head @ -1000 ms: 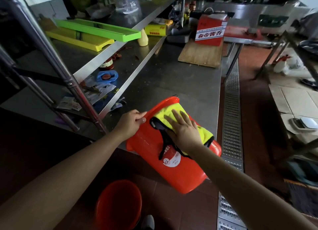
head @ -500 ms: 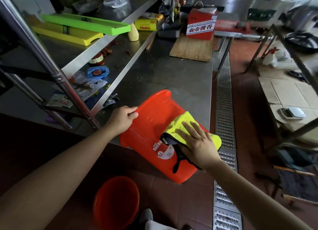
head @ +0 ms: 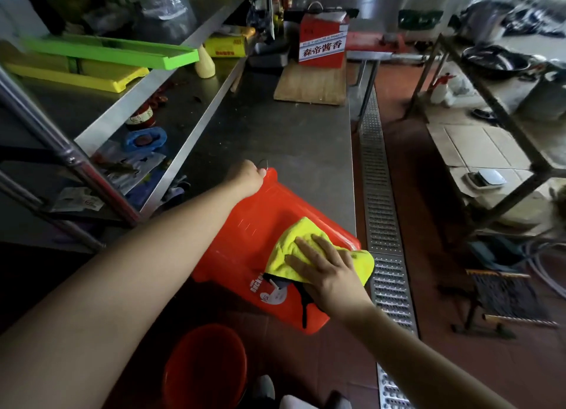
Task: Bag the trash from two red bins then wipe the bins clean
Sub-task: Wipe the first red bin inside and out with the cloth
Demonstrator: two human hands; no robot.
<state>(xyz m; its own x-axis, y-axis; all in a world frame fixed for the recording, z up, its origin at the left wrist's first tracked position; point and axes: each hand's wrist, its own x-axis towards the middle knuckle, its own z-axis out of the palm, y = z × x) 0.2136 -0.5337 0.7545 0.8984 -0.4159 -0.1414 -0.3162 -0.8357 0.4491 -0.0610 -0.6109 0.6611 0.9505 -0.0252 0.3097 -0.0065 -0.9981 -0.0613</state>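
Observation:
A red bin (head: 245, 240) lies on its side, resting on the front corner of the steel counter (head: 275, 139) and sticking out over the floor. My left hand (head: 248, 176) grips its far upper corner, fingers curled over the edge. My right hand (head: 324, 267) presses a yellow cloth (head: 288, 249) with a dark trim flat against the bin's side, near its white label. A second red bin (head: 205, 365) stands upright on the floor below, open end up.
Steel shelves (head: 147, 81) on the left carry green and yellow trays, jars and packets. A wooden board (head: 309, 84) and a red box (head: 323, 41) sit at the counter's far end. A metal floor drain grate (head: 379, 212) runs along the counter; a rack stands right.
My right hand has slid the cloth down the bin's side toward its lower end. My left hand has moved from the bin's near edge up to its far corner.

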